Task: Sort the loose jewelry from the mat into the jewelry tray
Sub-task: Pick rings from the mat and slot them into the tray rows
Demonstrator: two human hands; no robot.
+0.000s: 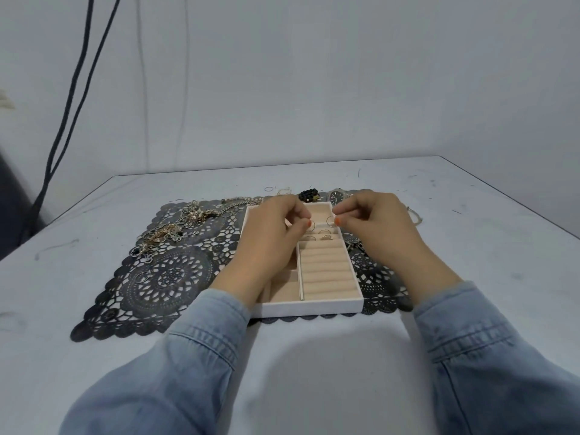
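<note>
A white jewelry tray [309, 307] with beige lining and ring slots sits on a black lace mat [169, 277]. Both hands hover over its far half. My left hand [266, 233] pinches a thin ring [309, 223] between thumb and forefinger. My right hand [376, 224] pinches another thin ring [331, 220] the same way. Two rings [324, 236] rest in the upper ring slots just below the fingertips. A tangle of chains and hoops [169, 230] lies on the mat's left side.
Beyond the tray lie a black beaded bracelet [309, 195], a wristwatch [338, 194] and small hoops [269, 189]. A thin chain [416, 216] lies right of my right hand. Dark cables [72, 98] hang down the wall at the left.
</note>
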